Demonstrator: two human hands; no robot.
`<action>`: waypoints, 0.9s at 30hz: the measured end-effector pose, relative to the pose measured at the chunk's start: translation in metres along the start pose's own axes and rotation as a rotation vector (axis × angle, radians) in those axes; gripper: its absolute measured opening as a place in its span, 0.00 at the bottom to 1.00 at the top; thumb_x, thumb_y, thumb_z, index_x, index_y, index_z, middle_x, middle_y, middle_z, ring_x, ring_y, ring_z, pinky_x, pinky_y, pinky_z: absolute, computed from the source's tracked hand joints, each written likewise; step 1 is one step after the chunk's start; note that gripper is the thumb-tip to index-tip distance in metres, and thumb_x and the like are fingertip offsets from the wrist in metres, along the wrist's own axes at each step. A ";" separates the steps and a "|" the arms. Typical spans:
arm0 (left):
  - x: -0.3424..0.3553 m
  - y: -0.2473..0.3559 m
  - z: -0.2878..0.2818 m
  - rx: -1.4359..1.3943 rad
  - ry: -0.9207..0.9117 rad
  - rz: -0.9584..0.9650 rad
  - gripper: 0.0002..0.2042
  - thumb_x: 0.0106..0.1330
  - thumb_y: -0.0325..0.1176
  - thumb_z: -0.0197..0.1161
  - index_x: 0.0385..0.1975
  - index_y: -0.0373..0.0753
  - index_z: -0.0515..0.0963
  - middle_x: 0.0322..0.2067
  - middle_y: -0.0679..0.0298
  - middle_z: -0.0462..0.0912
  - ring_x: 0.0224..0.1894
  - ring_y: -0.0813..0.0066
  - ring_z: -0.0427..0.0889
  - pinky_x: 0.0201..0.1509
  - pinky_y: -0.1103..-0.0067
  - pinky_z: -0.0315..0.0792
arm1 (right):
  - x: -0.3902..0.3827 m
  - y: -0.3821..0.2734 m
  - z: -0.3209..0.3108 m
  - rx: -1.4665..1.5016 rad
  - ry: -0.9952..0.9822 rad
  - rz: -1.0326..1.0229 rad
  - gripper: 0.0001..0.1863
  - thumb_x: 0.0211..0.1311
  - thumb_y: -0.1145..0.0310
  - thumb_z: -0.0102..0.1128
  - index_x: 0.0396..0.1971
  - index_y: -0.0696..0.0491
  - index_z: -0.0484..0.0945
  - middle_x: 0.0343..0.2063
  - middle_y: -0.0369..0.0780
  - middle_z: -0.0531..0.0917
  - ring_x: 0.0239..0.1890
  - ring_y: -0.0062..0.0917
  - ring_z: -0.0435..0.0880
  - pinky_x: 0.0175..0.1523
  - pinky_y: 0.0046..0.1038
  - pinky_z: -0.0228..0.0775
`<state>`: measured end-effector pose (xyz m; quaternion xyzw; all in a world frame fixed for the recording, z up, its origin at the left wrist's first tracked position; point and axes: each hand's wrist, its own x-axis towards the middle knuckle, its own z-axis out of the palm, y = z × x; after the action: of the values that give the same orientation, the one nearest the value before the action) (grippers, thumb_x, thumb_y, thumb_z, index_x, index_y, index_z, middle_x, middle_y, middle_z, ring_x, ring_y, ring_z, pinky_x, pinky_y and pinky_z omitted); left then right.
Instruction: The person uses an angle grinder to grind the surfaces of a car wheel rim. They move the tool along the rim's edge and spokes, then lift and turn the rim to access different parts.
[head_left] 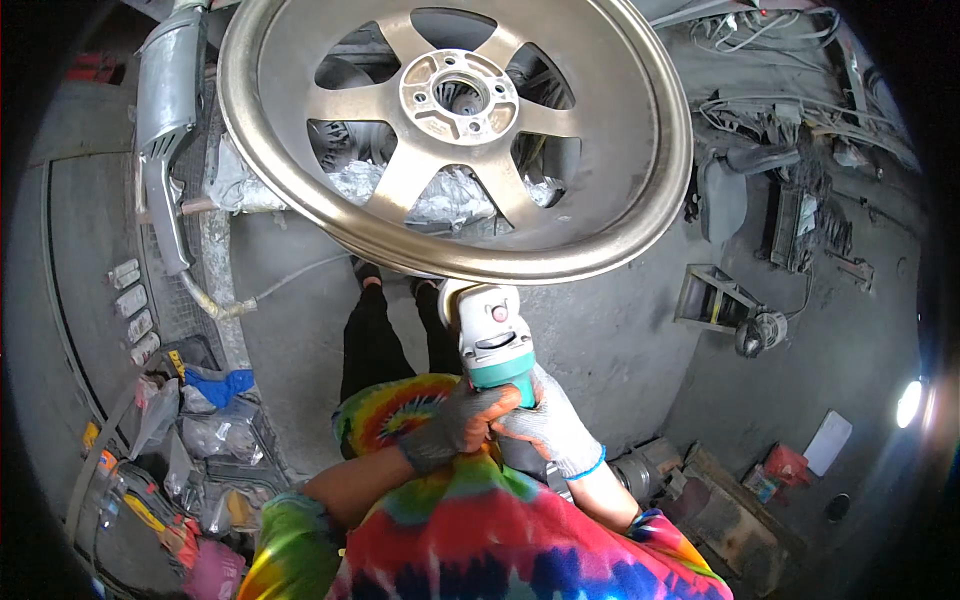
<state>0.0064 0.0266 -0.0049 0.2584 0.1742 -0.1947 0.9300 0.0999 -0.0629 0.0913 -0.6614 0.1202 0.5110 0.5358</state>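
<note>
A bronze alloy wheel [408, 178] with several spokes fills the upper middle, its near edge toward me. Below that edge I hold an angle grinder [492, 335] with a pale metal head and a teal body. The top of its head meets the wheel's lower edge in the picture; whether it touches I cannot tell. My left hand [455, 425], in a dirty grey glove, is closed around the teal body. My right hand [556, 425], in a cleaner white-grey glove with a blue cuff, wraps the body from the other side. The grinder's rear end is mostly hidden by my hands.
Foil-like silver material [440, 200] lies behind the wheel. A metal muffler [170, 90] stands at upper left, above bins of bagged parts [220, 435]. On the right are a small metal stand [710, 297], tangled cables [790, 115] and a bright lamp [908, 404].
</note>
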 end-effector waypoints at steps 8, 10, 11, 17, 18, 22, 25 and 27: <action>-0.008 0.023 0.004 0.097 0.030 0.121 0.06 0.61 0.31 0.60 0.36 0.41 0.76 0.31 0.72 0.76 0.32 0.85 0.72 0.36 0.81 0.70 | 0.000 0.001 0.007 0.092 0.007 0.020 0.29 0.40 0.77 0.65 0.48 0.56 0.69 0.40 0.37 0.77 0.43 0.20 0.74 0.51 0.25 0.67; -0.009 0.030 0.004 0.384 -0.020 0.188 0.07 0.61 0.29 0.60 0.37 0.41 0.76 0.32 0.73 0.76 0.33 0.84 0.74 0.37 0.80 0.71 | -0.003 -0.005 0.006 0.127 0.024 0.059 0.29 0.41 0.77 0.66 0.48 0.56 0.69 0.40 0.36 0.77 0.43 0.19 0.74 0.51 0.25 0.67; -0.009 0.031 0.005 0.479 -0.034 0.213 0.07 0.60 0.29 0.60 0.38 0.41 0.76 0.32 0.73 0.76 0.33 0.84 0.74 0.38 0.80 0.72 | -0.004 -0.009 0.007 0.161 0.038 0.097 0.29 0.41 0.76 0.67 0.48 0.56 0.69 0.40 0.36 0.77 0.43 0.19 0.74 0.51 0.24 0.67; -0.006 0.036 0.013 -0.481 0.046 -0.126 0.09 0.59 0.27 0.61 0.39 0.43 0.76 0.31 0.72 0.76 0.34 0.84 0.75 0.37 0.79 0.73 | -0.002 -0.008 0.019 0.143 0.040 0.014 0.29 0.40 0.76 0.66 0.48 0.57 0.69 0.39 0.36 0.76 0.42 0.18 0.73 0.50 0.24 0.67; -0.006 0.042 0.014 -0.439 0.002 -0.097 0.10 0.59 0.29 0.62 0.40 0.43 0.75 0.32 0.72 0.76 0.34 0.84 0.75 0.37 0.79 0.73 | -0.002 -0.005 0.017 0.144 0.044 0.013 0.29 0.40 0.76 0.66 0.48 0.57 0.69 0.39 0.36 0.76 0.42 0.18 0.73 0.50 0.24 0.67; -0.010 0.017 0.000 -0.423 0.010 -0.178 0.11 0.58 0.30 0.63 0.41 0.42 0.75 0.34 0.71 0.76 0.34 0.83 0.75 0.39 0.79 0.72 | -0.003 -0.003 0.013 0.128 0.051 0.045 0.30 0.40 0.77 0.66 0.49 0.57 0.68 0.40 0.36 0.76 0.42 0.19 0.73 0.49 0.24 0.68; -0.005 0.001 -0.004 -0.471 -0.059 -0.185 0.13 0.58 0.31 0.63 0.42 0.42 0.75 0.36 0.70 0.77 0.36 0.83 0.75 0.41 0.80 0.72 | -0.005 -0.006 0.009 0.178 0.072 0.077 0.31 0.40 0.78 0.65 0.50 0.57 0.68 0.41 0.36 0.76 0.43 0.20 0.73 0.50 0.24 0.68; 0.000 0.011 0.006 -0.374 -0.030 -0.181 0.14 0.58 0.32 0.63 0.44 0.41 0.75 0.37 0.69 0.78 0.38 0.83 0.75 0.43 0.79 0.72 | -0.006 -0.008 0.005 0.200 0.082 0.080 0.31 0.39 0.79 0.65 0.50 0.56 0.68 0.41 0.37 0.76 0.44 0.20 0.73 0.50 0.25 0.68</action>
<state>0.0133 0.0320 0.0044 0.0616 0.2159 -0.2458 0.9430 0.0997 -0.0579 0.1016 -0.6198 0.2187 0.4898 0.5728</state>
